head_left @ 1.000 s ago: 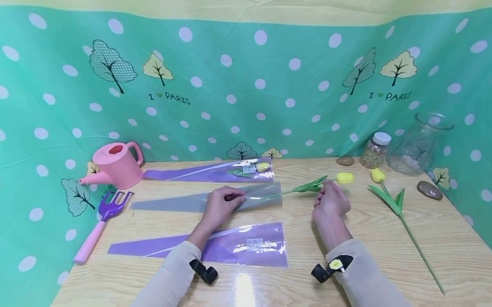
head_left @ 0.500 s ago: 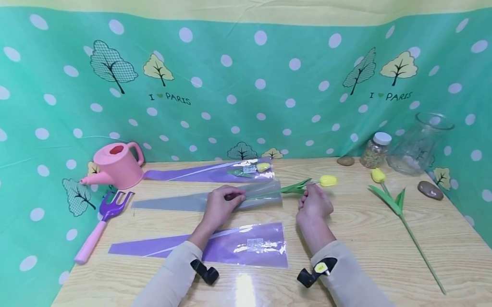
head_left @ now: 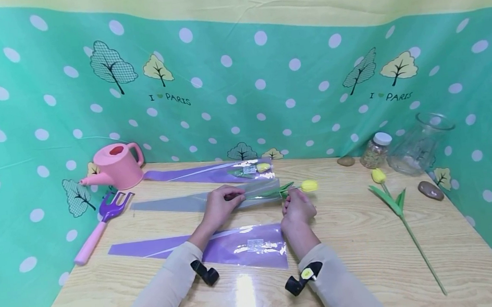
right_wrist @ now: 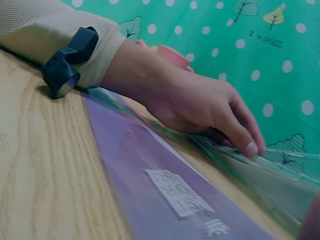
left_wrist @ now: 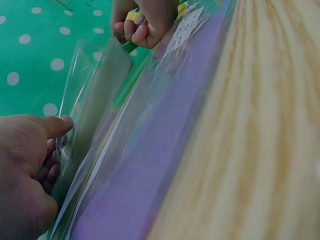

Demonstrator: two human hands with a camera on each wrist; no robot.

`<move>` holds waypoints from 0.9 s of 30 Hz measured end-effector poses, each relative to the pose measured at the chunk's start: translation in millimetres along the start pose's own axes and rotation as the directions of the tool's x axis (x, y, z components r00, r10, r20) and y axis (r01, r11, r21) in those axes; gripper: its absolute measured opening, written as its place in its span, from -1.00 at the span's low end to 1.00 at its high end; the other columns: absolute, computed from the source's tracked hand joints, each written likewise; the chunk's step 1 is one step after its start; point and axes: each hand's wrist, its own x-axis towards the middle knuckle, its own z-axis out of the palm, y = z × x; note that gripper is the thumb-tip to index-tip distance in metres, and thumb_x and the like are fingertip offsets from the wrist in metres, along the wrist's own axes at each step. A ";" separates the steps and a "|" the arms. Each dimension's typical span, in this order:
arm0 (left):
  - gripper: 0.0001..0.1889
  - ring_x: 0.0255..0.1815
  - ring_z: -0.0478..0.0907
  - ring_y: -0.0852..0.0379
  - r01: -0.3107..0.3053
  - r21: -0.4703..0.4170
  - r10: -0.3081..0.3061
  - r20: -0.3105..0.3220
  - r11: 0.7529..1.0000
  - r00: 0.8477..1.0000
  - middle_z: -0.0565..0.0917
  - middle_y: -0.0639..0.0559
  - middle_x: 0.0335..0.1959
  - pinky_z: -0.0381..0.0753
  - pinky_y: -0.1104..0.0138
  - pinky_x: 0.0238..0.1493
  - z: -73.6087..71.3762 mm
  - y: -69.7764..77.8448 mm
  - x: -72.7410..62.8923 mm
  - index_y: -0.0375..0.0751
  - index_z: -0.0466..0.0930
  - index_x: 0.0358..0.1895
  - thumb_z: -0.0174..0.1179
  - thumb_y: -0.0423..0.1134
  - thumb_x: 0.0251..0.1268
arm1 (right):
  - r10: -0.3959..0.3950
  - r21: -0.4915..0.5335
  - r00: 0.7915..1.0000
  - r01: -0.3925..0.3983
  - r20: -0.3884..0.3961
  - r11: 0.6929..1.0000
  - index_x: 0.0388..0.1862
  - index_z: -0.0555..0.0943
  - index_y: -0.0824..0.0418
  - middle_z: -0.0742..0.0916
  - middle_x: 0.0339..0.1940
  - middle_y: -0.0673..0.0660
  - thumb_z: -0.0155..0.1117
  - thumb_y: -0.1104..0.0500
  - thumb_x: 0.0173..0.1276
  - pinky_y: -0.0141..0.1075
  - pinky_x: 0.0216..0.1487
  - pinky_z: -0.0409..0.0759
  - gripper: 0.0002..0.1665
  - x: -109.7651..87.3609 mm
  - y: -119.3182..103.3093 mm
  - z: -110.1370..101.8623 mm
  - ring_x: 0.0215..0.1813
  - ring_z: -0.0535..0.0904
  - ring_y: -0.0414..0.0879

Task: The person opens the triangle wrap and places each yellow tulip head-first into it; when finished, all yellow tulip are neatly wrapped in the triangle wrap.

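Note:
My left hand (head_left: 221, 207) pinches the upper layer of a grey see-through flower sleeve (head_left: 167, 205), lifting it at the sleeve's wide half; the left wrist view shows thumb and finger on the film. At the sleeve's right-hand mouth, my right hand (head_left: 298, 209) grips an artificial yellow tulip (head_left: 309, 185) just below its head. Its stem and part of its green leaves lie inside the sleeve, while the bloom sticks out to the right. In the right wrist view only a sliver of the right hand (right_wrist: 311, 222) shows at the lower right corner.
A purple sleeve (head_left: 244, 245) lies in front; another purple sleeve (head_left: 200, 174) holding a tulip lies behind. A second tulip (head_left: 407, 222) rests at right. Around stand a pink watering can (head_left: 119, 166), a garden fork (head_left: 102, 227), a jar (head_left: 376, 150), a glass vase (head_left: 419, 144) and stones (head_left: 430, 190).
My right hand has moved left with the tulip, and its stem and leaves have slid farther into the grey sleeve. My left hand has stayed in place.

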 end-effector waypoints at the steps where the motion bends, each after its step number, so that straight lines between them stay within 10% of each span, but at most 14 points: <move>1: -0.83 -0.01 0.74 0.07 0.001 0.001 -0.001 -0.002 1.000 1.000 0.82 0.03 -0.06 0.74 0.19 0.07 0.0 0.0 -0.1 0.00 0.85 -0.10 0.48 -0.24 0.24 | 0.000 -0.005 1.000 0.000 0.004 1.000 0.15 0.62 0.18 0.65 -0.40 -0.05 0.41 0.21 0.40 -0.52 -0.58 0.37 -0.63 -0.9 1.3 0.7 -0.53 0.45 -0.29; 27: -0.83 -0.01 0.74 0.04 -0.024 -0.014 0.024 0.007 1.000 1.000 0.82 0.01 -0.07 0.74 0.16 0.08 -0.8 -1.4 -0.3 -0.03 0.84 -0.10 0.47 -0.24 0.25 | -0.063 -0.147 0.998 0.066 0.022 0.987 -0.04 0.72 0.28 0.73 -0.44 0.00 0.49 0.25 0.31 -0.53 -0.64 0.34 -0.74 -0.8 10.3 2.5 -0.55 0.49 -0.30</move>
